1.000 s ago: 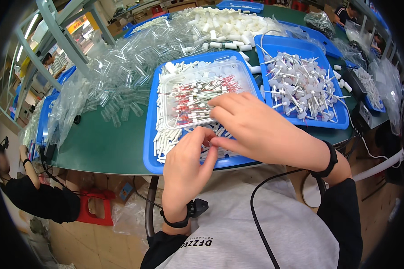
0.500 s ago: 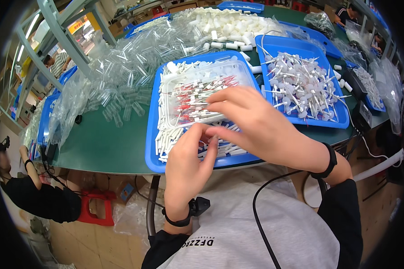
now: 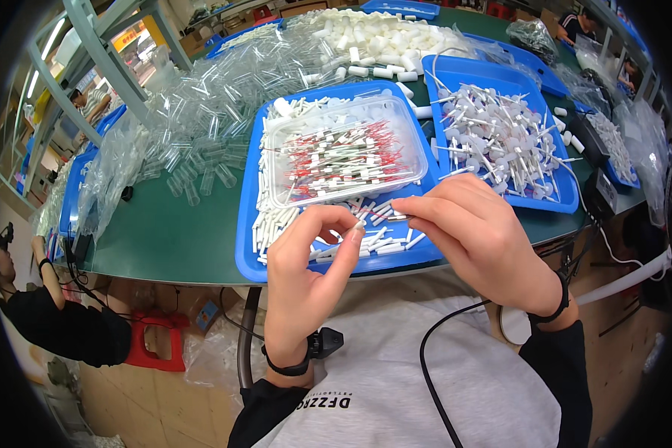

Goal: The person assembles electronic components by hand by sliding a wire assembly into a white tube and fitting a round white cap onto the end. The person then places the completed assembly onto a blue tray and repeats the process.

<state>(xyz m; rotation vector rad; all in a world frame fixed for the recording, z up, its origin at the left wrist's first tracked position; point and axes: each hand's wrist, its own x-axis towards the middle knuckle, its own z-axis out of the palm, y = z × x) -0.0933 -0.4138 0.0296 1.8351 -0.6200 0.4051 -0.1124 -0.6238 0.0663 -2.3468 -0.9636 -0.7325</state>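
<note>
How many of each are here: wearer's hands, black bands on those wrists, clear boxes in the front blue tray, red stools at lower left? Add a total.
Left hand and right hand: 2
Black bands: 2
Clear box: 1
Red stool: 1
Total: 6

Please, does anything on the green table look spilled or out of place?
Possibly: a few white cylinders lie loose right of the blue tray of disc-ended parts, apart from the big white heap, so they look strayed.
</note>
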